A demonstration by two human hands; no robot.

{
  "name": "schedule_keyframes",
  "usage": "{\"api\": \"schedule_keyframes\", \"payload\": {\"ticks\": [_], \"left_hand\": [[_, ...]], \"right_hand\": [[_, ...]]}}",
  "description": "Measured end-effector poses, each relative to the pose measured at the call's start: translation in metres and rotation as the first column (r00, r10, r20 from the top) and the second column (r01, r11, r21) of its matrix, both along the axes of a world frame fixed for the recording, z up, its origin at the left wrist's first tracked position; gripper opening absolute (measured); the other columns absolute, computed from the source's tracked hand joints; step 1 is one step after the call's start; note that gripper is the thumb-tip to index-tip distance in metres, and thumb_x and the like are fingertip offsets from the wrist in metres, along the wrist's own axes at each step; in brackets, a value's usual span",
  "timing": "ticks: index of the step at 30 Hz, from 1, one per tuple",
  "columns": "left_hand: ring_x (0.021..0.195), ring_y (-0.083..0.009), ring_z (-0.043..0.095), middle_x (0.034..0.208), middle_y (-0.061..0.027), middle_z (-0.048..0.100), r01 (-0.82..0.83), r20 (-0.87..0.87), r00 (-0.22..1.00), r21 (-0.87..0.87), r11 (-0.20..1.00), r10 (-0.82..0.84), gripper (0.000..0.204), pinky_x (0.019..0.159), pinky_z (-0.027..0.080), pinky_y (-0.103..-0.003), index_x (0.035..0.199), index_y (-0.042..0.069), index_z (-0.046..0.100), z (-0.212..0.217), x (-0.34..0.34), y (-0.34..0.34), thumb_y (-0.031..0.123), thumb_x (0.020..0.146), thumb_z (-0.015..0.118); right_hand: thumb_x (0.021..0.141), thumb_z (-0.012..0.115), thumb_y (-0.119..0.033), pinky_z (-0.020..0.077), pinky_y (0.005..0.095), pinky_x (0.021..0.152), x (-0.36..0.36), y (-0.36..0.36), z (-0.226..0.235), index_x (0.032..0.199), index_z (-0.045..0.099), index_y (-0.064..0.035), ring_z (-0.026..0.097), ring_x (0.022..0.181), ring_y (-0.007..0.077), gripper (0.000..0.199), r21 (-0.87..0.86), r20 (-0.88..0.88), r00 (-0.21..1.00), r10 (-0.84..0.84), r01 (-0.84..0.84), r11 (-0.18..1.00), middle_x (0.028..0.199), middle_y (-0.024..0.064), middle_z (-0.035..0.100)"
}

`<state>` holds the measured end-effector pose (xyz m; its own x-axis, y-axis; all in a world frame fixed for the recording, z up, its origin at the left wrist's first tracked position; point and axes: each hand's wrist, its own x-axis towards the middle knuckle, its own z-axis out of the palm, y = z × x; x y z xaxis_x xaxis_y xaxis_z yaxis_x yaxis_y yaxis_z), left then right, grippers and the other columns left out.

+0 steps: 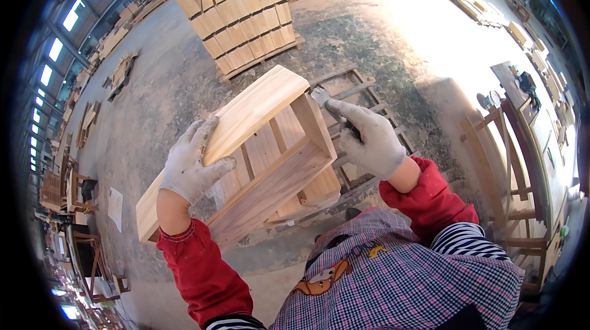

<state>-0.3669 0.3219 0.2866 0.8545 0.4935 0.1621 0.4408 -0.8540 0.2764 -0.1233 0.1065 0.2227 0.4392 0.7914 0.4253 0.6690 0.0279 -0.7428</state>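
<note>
A pale wooden frame box (270, 188), with a wide plank along its far side and slats inside, lies slantwise before me. My left hand (192, 161), in a whitish glove, grips the plank, its fingers over the top face and its thumb spread toward the inner side. My gloved right hand (369, 139) is closed around what looks like a putty knife (319, 95). The pale blade meets the far right corner of the box; most of the handle is hidden in my fingers.
Beyond the box, a tall stack of wooden pieces (243, 19) stands on a pallet. Under and behind my right hand lies a slatted frame (350, 90). A workbench (522, 139) with tools stands at right. Wooden racks (80, 192) line the left side.
</note>
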Motion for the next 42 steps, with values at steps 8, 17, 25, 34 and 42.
{"api": "schedule_keyframes", "payload": {"ticks": [8, 17, 25, 34, 42], "left_hand": [[0.115, -0.0374, 0.051, 0.129, -0.0203, 0.050, -0.007, 0.017, 1.000, -0.017, 1.000, 0.007, 0.074, 0.097, 0.042, -0.039, 0.129, 0.004, 0.049, 0.001, 0.002, 0.002, 0.033, 0.066, 0.074], [0.116, -0.0339, 0.051, 0.130, -0.0177, 0.050, 0.007, 0.041, 0.999, -0.076, 0.997, -0.004, 0.072, 0.098, 0.042, -0.037, 0.129, 0.003, 0.049, 0.000, 0.002, 0.005, 0.026, 0.066, 0.076], [0.116, -0.0350, 0.051, 0.129, -0.0177, 0.051, 0.013, 0.031, 0.999, -0.069, 0.998, -0.011, 0.071, 0.098, 0.042, -0.036, 0.128, 0.002, 0.049, 0.002, 0.003, 0.004, 0.029, 0.067, 0.074], [0.116, -0.0348, 0.051, 0.130, -0.0179, 0.050, -0.010, 0.024, 1.000, -0.077, 0.997, 0.012, 0.070, 0.097, 0.042, -0.037, 0.128, 0.001, 0.049, 0.003, 0.003, 0.001, 0.029, 0.068, 0.073], [0.116, -0.0324, 0.051, 0.129, -0.0172, 0.051, -0.016, 0.043, 0.999, -0.139, 0.990, 0.022, 0.070, 0.098, 0.041, -0.036, 0.129, 0.000, 0.049, -0.002, 0.003, 0.004, 0.029, 0.070, 0.072]], "right_hand": [[0.079, 0.051, -0.006, 0.0509, 0.0416, 0.071, -0.007, 0.000, 0.010, 0.126, 0.052, -0.0082, 0.061, 0.078, 0.0348, 0.047, -0.115, 0.156, 0.988, -0.022, 0.040, 0.993, 0.088, 0.0174, 0.060], [0.079, 0.051, -0.006, 0.0507, 0.0422, 0.068, -0.006, 0.005, 0.009, 0.128, 0.051, -0.0088, 0.061, 0.075, 0.0351, 0.049, -0.089, 0.256, 0.966, -0.031, 0.056, 0.994, 0.088, 0.0172, 0.060], [0.078, 0.050, -0.004, 0.0500, 0.0403, 0.073, -0.007, 0.006, 0.023, 0.123, 0.055, -0.0045, 0.062, 0.082, 0.0355, 0.045, -0.109, 0.220, 0.975, -0.040, 0.065, 0.992, 0.093, 0.0199, 0.062], [0.083, 0.049, -0.007, 0.0507, 0.0416, 0.072, -0.002, 0.007, 0.026, 0.121, 0.056, -0.0041, 0.062, 0.082, 0.0355, 0.039, -0.099, 0.226, 0.974, -0.012, 0.036, 0.994, 0.096, 0.0200, 0.063], [0.081, 0.050, -0.003, 0.0501, 0.0408, 0.078, -0.003, 0.011, 0.032, 0.121, 0.056, -0.0024, 0.061, 0.088, 0.0373, 0.040, -0.133, 0.180, 0.984, -0.014, 0.038, 0.990, 0.098, 0.0220, 0.063]]}}
